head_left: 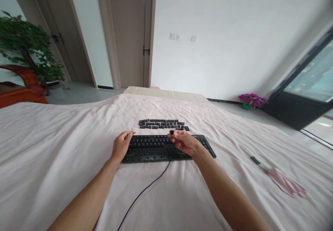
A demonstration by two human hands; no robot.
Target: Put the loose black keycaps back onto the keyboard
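A black keyboard (153, 150) lies on the pink cloth, some keys in place toward its far side and bare key posts showing in the nearer rows. My left hand (121, 145) is closed at the keyboard's left edge, thumb against the far left corner. Above the keyboard's right half, my right hand (183, 141) pinches a small black keycap (172, 132) between thumb and fingers. Just beyond the keyboard, loose keycaps (157, 120) lie in rows, a long space bar among them. A black cable (148, 186) runs from the keyboard's near edge toward me.
The pink patterned cloth (78, 147) has folds all round. To the right lies a thin tool with a dark block (255, 160), beside a pink piece of fabric (286, 183). Farther off are a potted purple flower (252, 100), a wooden armchair (26, 85) and a leafy plant (26, 40).
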